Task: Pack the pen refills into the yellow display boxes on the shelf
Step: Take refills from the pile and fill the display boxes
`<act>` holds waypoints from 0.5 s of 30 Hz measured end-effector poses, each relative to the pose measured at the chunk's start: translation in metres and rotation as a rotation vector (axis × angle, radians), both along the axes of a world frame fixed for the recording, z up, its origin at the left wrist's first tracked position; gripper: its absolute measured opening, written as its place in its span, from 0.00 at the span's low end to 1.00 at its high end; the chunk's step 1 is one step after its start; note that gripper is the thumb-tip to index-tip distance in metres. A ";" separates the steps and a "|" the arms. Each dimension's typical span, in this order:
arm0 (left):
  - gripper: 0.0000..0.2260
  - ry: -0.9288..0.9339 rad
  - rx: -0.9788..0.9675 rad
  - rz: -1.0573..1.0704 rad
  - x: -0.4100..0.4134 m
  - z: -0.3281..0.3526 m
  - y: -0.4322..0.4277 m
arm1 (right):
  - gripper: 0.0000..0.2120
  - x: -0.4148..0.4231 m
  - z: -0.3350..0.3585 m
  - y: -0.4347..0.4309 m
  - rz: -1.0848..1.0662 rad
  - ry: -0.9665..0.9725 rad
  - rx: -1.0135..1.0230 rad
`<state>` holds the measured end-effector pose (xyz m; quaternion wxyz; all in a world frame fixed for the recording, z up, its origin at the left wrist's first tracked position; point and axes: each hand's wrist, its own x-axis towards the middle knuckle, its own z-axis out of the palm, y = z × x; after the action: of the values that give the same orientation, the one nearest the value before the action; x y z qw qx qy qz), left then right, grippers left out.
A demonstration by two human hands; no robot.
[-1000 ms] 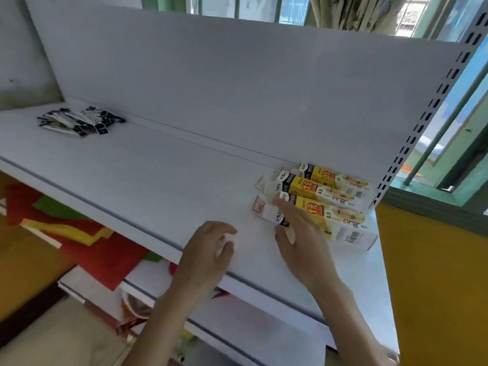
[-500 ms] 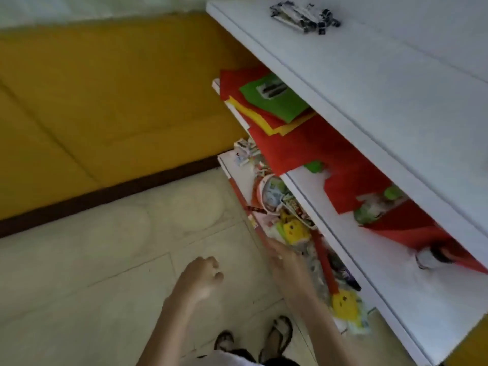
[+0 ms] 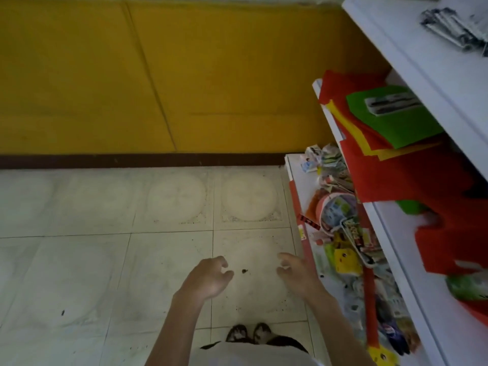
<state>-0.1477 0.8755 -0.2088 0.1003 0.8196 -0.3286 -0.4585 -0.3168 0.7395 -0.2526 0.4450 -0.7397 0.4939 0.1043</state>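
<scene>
Head view points down at the tiled floor point(image 3: 105, 260) and yellow wall point(image 3: 158, 75); the shelf unit only shows along the right edge. Left hand point(image 3: 208, 280) and right hand point(image 3: 295, 276) both hang over the floor in front of the body, fingers loosely curled and holding nothing, and neither touches the other or the shelving. The right one is near the bottom shelf's red edge but apart from it. Pen refills point(image 3: 454, 27): a loose dark-and-clear pile on the top shelf point(image 3: 412, 56), upper right corner of frame, partly cropped, well apart from both hands. Yellow display boxes aren't in view, so can't tell whether any are filled. Lower shelves hold other stuff: red sheets point(image 3: 396, 175) with a green sheet point(image 3: 390, 120) on top and a small packet point(image 3: 390, 103) lying on that. Below that is a jumble of toy packs point(image 3: 340, 225). Sandalled feet point(image 3: 248, 334) are at the bottom, and there's a small dark speck point(image 3: 243, 271) on the tile between the hands. Progress read: at least that one pile of refills is unpacked, so the task isn't finished. No refill is in hand, so no pack cycle is active right now. Likely next: face the top shelf, pick from the pile, carry to the boxes. Overall share done can't be judged from this frame.
</scene>
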 end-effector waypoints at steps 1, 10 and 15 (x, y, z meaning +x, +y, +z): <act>0.19 0.008 -0.004 0.004 0.001 0.000 -0.006 | 0.21 0.002 0.001 -0.005 0.012 0.009 -0.008; 0.18 0.012 0.035 0.056 0.028 -0.009 -0.065 | 0.20 0.055 0.015 -0.086 0.132 -0.020 -0.090; 0.18 0.012 0.041 0.083 0.059 -0.009 -0.101 | 0.21 0.104 0.027 -0.147 0.216 -0.019 -0.077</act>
<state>-0.0883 0.7742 -0.2180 0.1044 0.8317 -0.2842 -0.4654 -0.2132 0.5921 -0.2252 0.4073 -0.8060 0.4108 0.1256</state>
